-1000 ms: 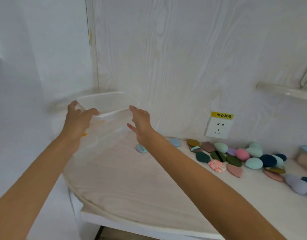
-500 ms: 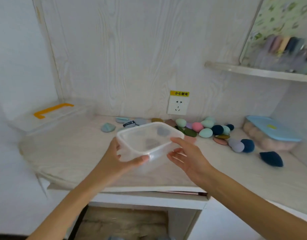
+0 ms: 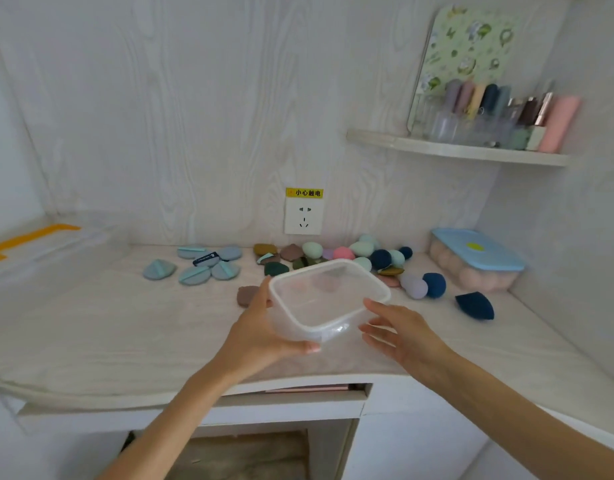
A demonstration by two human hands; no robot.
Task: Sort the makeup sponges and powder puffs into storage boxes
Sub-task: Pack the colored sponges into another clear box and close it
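Observation:
My left hand (image 3: 260, 336) grips a clear, lidless plastic box (image 3: 328, 299) by its left wall and underside, holding it tilted just above the counter. My right hand (image 3: 400, 332) is at the box's right side, fingers spread and straight, touching or nearly touching it. Behind the box lie several egg-shaped makeup sponges (image 3: 362, 249) in mint, pink and navy. Several flat blue-grey powder puffs (image 3: 194, 273) lie to the left, and a brown puff (image 3: 246, 295) sits next to my left hand. A navy sponge (image 3: 475, 305) lies apart at the right.
A closed box with a blue lid (image 3: 477, 252), filled with pale sponges, stands at the back right. A clear lid with an orange handle (image 3: 31, 237) lies on a box at the far left. A wall socket (image 3: 303, 216) and a shelf (image 3: 458, 150) of cosmetics are above the counter (image 3: 90, 323).
The box came from the far-left corner to the middle of the counter, in front of the sponges. Since half a second ago it has barely shifted; the view has moved closer.

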